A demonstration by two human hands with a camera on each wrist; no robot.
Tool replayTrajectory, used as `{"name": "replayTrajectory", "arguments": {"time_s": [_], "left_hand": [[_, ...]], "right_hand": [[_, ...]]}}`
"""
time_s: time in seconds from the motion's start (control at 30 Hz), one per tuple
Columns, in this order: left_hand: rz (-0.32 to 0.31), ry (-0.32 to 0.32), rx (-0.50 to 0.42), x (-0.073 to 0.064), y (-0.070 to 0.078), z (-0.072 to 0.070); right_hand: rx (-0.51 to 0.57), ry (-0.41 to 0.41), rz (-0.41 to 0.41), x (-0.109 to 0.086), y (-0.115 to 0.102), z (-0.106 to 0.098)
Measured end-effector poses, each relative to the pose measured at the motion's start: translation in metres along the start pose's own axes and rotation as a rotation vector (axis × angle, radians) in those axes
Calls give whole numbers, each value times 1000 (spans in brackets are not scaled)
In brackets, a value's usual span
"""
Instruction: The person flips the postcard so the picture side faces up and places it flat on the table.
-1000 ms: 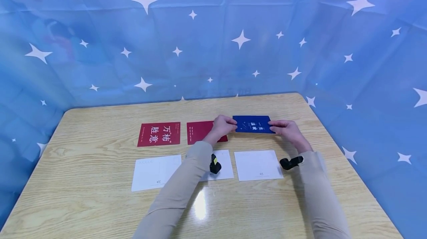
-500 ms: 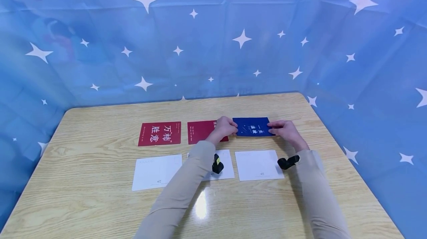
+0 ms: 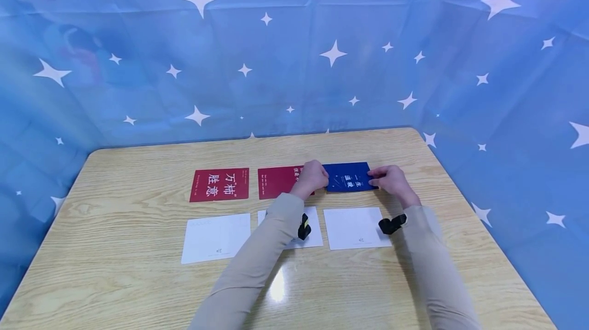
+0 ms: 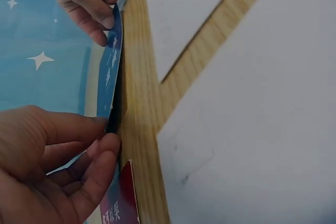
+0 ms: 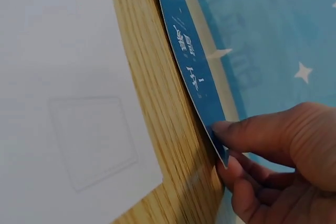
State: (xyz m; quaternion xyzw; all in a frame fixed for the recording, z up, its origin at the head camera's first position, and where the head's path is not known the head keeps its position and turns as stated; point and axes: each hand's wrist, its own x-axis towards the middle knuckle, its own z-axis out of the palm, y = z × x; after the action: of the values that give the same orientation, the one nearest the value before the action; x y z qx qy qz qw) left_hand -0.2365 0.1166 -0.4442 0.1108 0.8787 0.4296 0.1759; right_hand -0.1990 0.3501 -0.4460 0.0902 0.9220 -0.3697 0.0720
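A dark blue postcard [image 3: 348, 177] with white characters lies low over the table at the right end of the back row. My left hand [image 3: 312, 177] pinches its left end between thumb and fingers, as the left wrist view shows. At the opposite end my right hand [image 3: 392, 182] pinches a corner, thumb [image 5: 231, 135] on the printed face and fingers beneath. The card bows slightly along its length in the right wrist view. Partly hidden behind my left hand is a red postcard [image 3: 275, 183]. Another red postcard [image 3: 220, 185] lies flat farther left.
In front of the coloured cards is a row of white cards: one on the left [image 3: 215, 238], a middle card [image 3: 314, 225] partly under my left arm, and one on the right [image 3: 357, 228]. The wooden table [image 3: 115, 248] ends at a blue star-patterned curtain [image 3: 257, 64].
Both hands have brought the blue postcard slightly down and toward me, level with the red cards. My left hand has turned a little, and the right has shifted slightly left.
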Motion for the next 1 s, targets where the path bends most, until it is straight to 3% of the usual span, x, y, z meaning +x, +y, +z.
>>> {"name": "replayTrajectory", "arguments": {"time_s": [0.1,0.23,0.43,0.67,0.87,1.0], "left_hand": [[5,11,51,-1,-1,-1],[11,29,49,-3,-3,-4],[8,-3,-72,-5,-12,-15],[6,-15,-263,-9,-26,-41],[3,-32,-306,-18,-31,-61],[12,-7,-258,-25,-35,-72]], "right_hand": [[-12,6,13,2,-5,2],[-19,15,21,3,-7,6],[-17,49,-20,1,-6,12],[55,95,-100,-13,-20,17],[119,73,-179,-24,-43,24],[156,64,-235,-28,-56,30]]}}
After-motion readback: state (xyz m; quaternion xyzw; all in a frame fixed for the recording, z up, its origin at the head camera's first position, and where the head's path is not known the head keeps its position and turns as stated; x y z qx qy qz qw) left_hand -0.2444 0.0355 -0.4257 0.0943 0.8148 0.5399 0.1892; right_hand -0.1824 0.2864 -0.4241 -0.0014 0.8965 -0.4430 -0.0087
